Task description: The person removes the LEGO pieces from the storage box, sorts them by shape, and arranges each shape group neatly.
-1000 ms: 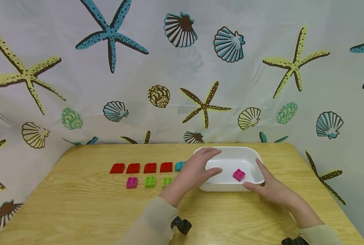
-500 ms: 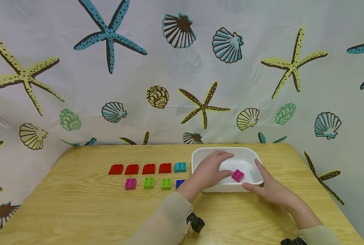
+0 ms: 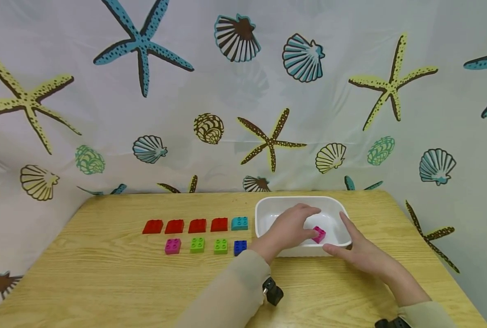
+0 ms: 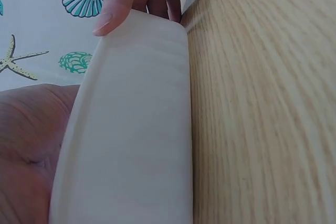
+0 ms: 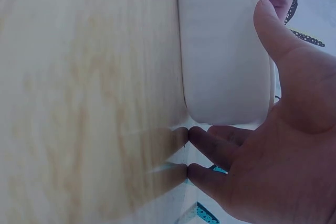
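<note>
A white plastic tray (image 3: pixel 264 218) stands at the right of the wooden table in the head view, with one pink toy brick (image 3: pixel 319 234) in it. Over the tray's front wall reaches my left hand (image 3: pixel 289 228), fingers spread, its thumb tip overlapping the brick from the left. The index finger stays apart from the brick, so no pinch shows. My right hand (image 3: pixel 368 255) holds the tray's front right corner, thumb at the front rim and fingers along the outer right side. In the right wrist view, the lower fingertips (image 5: pixel 195 170) touch the tabletop beside the tray wall (image 5: pixel 226 51).
Left of the tray lie two rows of bricks. Behind are several red bricks (image 3: pixel 197 226) and a light blue brick (image 3: pixel 240 223). In front are a pink brick (image 3: pixel 173 246), two green bricks (image 3: pixel 197 244) and a blue brick (image 3: pixel 240 247). A patterned cloth (image 3: pixel 178 100) hangs behind.
My left hand has moved right, deeper into the tray up to the pink brick, uncovering the light blue and blue bricks. The right hand has stayed at the corner.
</note>
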The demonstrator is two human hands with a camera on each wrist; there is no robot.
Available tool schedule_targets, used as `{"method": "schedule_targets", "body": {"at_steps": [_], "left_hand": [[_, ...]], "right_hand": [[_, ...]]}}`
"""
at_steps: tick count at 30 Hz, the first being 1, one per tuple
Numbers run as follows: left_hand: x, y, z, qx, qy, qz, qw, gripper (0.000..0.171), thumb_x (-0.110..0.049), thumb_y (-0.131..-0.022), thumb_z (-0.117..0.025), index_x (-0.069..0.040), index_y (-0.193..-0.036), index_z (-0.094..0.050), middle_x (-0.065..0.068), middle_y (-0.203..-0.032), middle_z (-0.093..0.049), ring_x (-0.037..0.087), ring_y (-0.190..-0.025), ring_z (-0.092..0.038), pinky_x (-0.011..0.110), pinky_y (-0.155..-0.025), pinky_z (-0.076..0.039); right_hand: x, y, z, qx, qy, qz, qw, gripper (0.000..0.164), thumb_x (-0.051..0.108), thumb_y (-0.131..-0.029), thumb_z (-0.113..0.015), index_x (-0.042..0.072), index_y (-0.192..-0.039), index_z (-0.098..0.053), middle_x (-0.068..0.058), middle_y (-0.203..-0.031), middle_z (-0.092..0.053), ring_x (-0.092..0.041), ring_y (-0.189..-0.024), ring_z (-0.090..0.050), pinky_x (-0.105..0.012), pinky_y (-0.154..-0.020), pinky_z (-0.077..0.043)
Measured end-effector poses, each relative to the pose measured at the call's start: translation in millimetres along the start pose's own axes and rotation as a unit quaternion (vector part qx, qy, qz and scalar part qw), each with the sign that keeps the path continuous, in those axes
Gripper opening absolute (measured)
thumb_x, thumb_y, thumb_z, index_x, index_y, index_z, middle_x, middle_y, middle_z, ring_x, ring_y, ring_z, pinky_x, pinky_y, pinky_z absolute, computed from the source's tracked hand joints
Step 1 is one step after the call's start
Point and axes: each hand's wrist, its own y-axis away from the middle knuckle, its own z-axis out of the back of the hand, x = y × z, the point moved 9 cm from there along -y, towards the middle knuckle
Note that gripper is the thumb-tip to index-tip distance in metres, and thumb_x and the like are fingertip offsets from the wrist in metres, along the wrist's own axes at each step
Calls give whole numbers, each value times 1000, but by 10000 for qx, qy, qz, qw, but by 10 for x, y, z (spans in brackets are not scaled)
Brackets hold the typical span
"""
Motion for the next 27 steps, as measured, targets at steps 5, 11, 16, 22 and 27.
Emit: {"method": "schedule_targets", "body": {"at_steps": [5,11,16,22,27], "left_hand": [[27,-97,-87,184,-118,-15,9998,59,-23,-101,-84,-16,-157,-64,5,-157,-61,21,-148,-55,35,-125,-41],[42,-186,-179,466,-167,-18,9988,55,-26,-100,-86,-15,-151,-69,5,-151,-66,20,-142,-59,34,-123,-43],[52,-222,-229,624,-275,43,9977,53,-28,-100,-87,-16,-149,-71,2,-147,-69,17,-138,-61,32,-122,-43],[69,-255,-257,705,-447,-12,9965,49,-26,-100,-86,-15,-145,-74,2,-141,-73,17,-132,-63,31,-119,-45],[86,-262,-283,741,-543,-74,9957,45,-25,-101,-85,-13,-143,-75,3,-138,-75,18,-128,-65,31,-117,-47]], "right_hand": [[9,-1,-5,-6,-79,48,10000,120,55,-103,-75,11,-177,8,-35,-178,-5,-61,-160,-19,-75,-126,-23],[-10,-5,1,15,-70,24,10000,121,55,-103,-76,11,-177,10,-35,-178,-4,-62,-159,-18,-76,-125,-23],[-19,-15,5,14,-52,17,10000,121,55,-103,-76,12,-176,10,-34,-179,-2,-63,-160,-17,-76,-125,-22],[-27,-16,10,2,-3,7,10000,121,55,-103,-75,11,-176,10,-34,-179,-2,-63,-159,-17,-76,-125,-22],[-29,-19,3,14,-28,11,10000,120,55,-104,-75,11,-176,10,-36,-178,-2,-63,-160,-15,-75,-126,-20]]}}
